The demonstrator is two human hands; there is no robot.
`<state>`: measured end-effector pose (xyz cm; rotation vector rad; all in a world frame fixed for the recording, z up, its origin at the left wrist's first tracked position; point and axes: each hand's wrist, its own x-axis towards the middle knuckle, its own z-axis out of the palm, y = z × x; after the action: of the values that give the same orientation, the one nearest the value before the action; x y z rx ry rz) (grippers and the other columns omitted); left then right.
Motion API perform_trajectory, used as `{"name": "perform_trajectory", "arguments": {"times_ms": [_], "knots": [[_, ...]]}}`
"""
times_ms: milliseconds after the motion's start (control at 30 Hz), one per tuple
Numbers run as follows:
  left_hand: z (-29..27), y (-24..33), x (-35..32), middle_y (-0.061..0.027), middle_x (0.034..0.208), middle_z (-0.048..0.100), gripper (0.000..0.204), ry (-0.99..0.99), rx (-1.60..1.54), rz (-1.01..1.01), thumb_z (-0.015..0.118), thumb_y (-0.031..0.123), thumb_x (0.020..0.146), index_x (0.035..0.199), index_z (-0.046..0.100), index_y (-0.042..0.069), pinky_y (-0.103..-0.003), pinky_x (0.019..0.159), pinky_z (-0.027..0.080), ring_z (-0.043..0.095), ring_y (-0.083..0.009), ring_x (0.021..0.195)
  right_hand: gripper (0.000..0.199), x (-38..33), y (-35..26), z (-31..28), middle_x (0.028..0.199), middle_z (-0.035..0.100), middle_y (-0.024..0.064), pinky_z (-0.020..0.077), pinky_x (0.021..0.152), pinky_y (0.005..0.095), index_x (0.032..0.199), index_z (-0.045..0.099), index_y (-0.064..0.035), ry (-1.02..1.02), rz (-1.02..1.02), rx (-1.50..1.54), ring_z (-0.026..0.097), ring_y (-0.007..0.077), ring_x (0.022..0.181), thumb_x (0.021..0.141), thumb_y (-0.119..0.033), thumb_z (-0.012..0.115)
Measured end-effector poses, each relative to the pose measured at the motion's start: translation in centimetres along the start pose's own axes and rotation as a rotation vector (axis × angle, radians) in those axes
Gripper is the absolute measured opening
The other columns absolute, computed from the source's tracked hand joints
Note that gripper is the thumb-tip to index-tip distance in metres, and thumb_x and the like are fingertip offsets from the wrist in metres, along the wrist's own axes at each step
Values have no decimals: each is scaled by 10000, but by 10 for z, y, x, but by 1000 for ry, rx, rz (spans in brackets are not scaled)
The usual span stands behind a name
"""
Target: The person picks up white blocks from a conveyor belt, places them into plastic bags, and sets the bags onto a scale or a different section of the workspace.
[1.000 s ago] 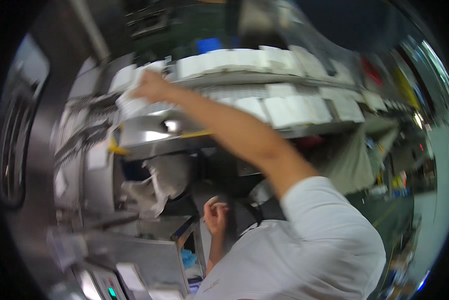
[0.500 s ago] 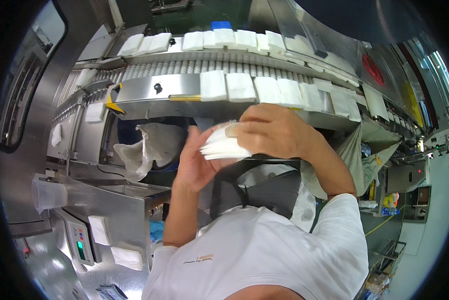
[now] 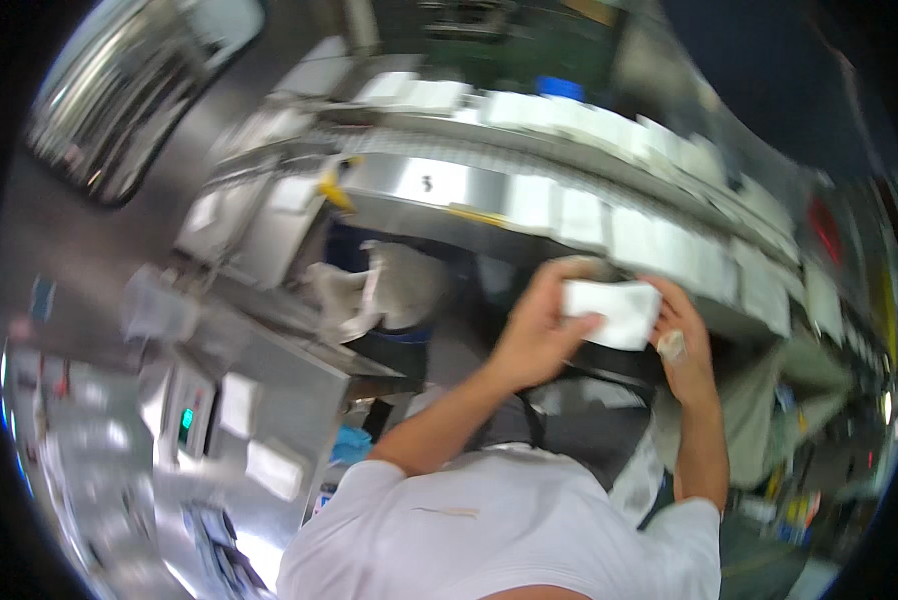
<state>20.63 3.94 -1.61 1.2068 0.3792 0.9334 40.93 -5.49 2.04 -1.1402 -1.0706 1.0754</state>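
Between both hands I hold a small stack of white napkins in front of the conveyor edge. My left hand grips its left side, with the thumb on the face of the stack. On the opposite side, the fingers of my right hand are closed on the stack's right edge. A pale patch, perhaps tape, shows on the right hand. Just beyond my hands, a row of similar white stacks lies along the metal ledge.
Behind the ledge runs a roller conveyor, with more white stacks on its far side. To the left, a steel table bears a scale and two white stacks. A grey cloth bag hangs at right.
The napkins have come upright, with their flat face showing and both hands at their sides. The view has turned, and motion blurs the surroundings.
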Motion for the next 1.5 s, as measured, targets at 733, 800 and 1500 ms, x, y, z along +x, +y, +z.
{"name": "perform_trajectory", "arguments": {"times_ms": [733, 800, 1500], "knots": [[-709, 167, 241, -309, 1617, 344, 1377, 450, 1691, -698, 965, 519, 564, 1601, 247, -33, -531, 1220, 345, 354, -479, 1492, 454, 191, 61, -131, 1240, 642, 295, 463, 1022, 510, 1250, 608, 93, 445, 247, -1890, 609, 446, 1152, 934, -204, 744], [-719, 169, 253, -296, 1512, 498, 1159, 466, 1608, -655, 943, 399, 614, 1534, 378, -21, -454, 1185, 412, 481, -413, 1425, 422, 203, 20, -37, 1252, 637, 279, 439, 1060, 494, 1248, 610, 84, 403, 325, -1766, 584, 443, 1197, 946, -183, 731], [-413, 218, 195, -278, 1086, 712, 655, -2, 1127, -261, 786, 197, 734, 1326, 602, -14, -434, 917, 562, 713, -371, 1031, 325, 280, -40, 258, 1144, 692, 195, 535, 916, 448, 1142, 668, 30, -261, -379, -834, 662, 380, 1016, 830, -1, 753]]}}
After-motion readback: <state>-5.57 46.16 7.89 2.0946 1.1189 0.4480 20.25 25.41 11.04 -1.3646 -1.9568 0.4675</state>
